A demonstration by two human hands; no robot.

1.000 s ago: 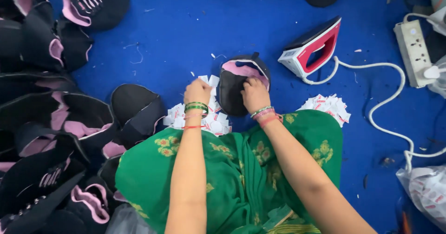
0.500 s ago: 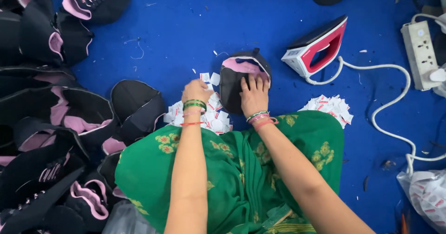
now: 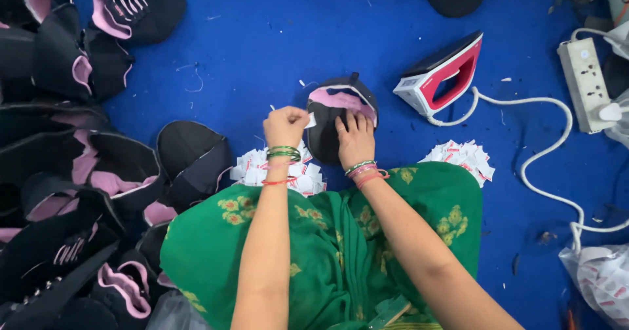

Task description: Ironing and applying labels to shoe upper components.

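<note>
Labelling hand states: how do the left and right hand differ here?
The left hand is curled, pinching a small white tag; the right hand lies flat, fingers spread, on the black shoe upper. The left is beside the upper's edge; the right rests on top of it. Both wear bangles and are bare.

Right hand (image 3: 356, 140) flat on black shoe piece with pink lining (image 3: 341, 110), blue floor (image 3: 262, 48). Left hand (image 3: 285, 127) pinches small white tag (image 3: 310, 120). Tag pile (image 3: 275, 171) beneath wrists. Iron (image 3: 442, 73) near right, upright.
</note>
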